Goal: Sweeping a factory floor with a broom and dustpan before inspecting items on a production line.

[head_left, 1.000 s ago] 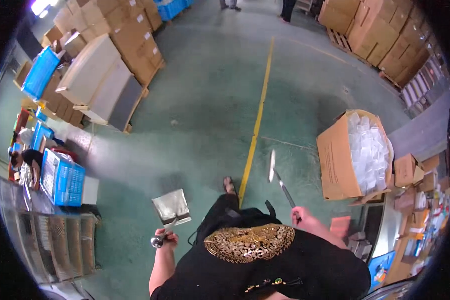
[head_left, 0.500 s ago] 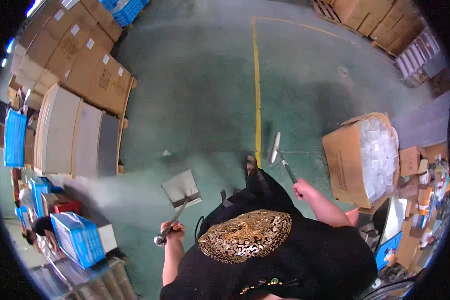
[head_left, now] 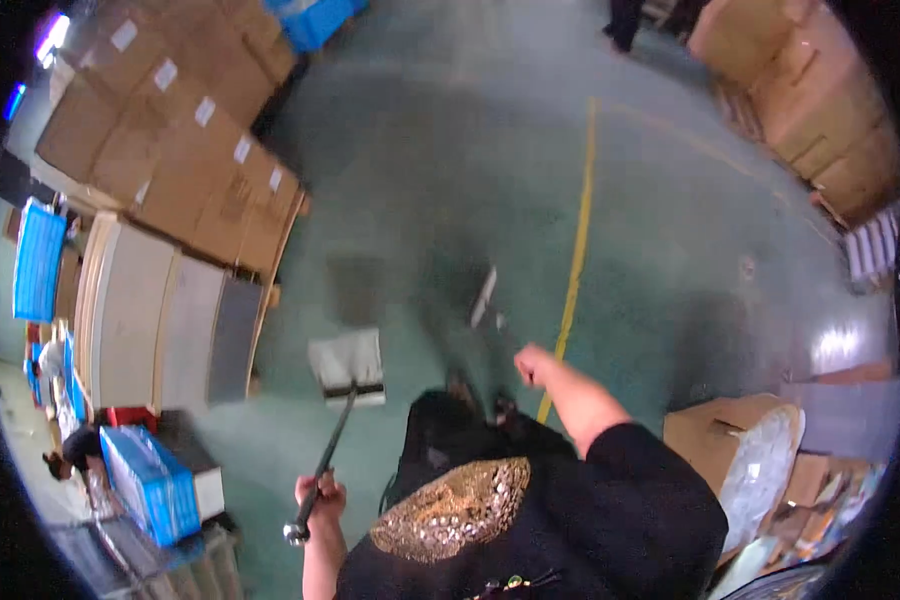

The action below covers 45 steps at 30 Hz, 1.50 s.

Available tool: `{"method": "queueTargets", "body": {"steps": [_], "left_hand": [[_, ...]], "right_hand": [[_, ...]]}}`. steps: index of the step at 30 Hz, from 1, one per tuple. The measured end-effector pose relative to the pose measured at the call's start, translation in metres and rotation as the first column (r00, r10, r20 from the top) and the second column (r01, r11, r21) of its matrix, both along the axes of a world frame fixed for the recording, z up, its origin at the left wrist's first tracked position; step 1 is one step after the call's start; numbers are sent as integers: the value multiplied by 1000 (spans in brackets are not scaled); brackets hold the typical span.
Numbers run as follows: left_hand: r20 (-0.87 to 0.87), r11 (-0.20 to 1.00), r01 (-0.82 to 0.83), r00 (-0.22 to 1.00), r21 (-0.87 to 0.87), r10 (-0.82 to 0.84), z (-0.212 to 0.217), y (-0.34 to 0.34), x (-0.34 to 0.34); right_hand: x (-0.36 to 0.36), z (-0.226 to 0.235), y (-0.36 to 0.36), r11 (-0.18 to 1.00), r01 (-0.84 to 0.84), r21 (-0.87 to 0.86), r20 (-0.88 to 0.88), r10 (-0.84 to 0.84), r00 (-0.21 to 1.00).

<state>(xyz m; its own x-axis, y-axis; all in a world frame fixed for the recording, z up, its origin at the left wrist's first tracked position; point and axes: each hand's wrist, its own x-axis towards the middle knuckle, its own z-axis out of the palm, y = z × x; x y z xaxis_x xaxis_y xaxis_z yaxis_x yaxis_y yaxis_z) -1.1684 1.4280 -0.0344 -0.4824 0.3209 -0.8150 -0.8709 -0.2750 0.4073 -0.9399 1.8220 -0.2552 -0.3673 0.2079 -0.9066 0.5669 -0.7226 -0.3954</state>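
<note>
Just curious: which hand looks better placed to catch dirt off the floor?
Probably the left: it grips the dustpan handle, pan low by the floor. The right holds a blurred broom.

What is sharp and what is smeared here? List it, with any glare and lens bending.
Head view: motion blur smears the broom beyond the right hand; the dustpan and its handle in the left hand read more clearly; glare patch on the green floor; the yellow line and cardboard boxes bend toward the dark rim.
</note>
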Motion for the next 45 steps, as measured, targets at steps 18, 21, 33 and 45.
{"method": "queueTargets", "body": {"steps": [18, 21, 33, 45], "left_hand": [[298, 998, -8, 954, -67, 28, -85, 301, -342], [243, 987, -31, 968, -157, 69, -84, 342, -364], [337, 964, 265, 908, -4, -249, -66, 526, -517], [325, 863, 414, 805, 290, -496, -78, 653, -706]], "right_hand": [[-148, 92, 216, 999, 3, -41, 523, 19, 852], [-128, 45, 208, 993, 62, -105, 625, 18, 780], [-226, -65, 242, 933, 199, -300, 550, -2, 835], [-504, -10, 359, 953, 248, -171, 548, -117, 828]]}}
